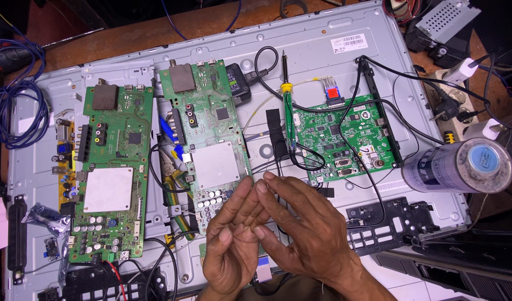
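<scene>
Left hand (231, 245) and right hand (300, 226), fingertips touching, each grip loose and holding nothing, hover over the middle circuit board (208, 134); beyond, the soldering iron (287, 103) lies unheld beside the right circuit board (339, 139) on the grey panel back (300, 44): no board work under way.

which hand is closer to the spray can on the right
Right. The right hand sits at bottom centre, on the side toward the spray can, with open panel between them. The left hand presses against it on the far side, further from the can.
</scene>
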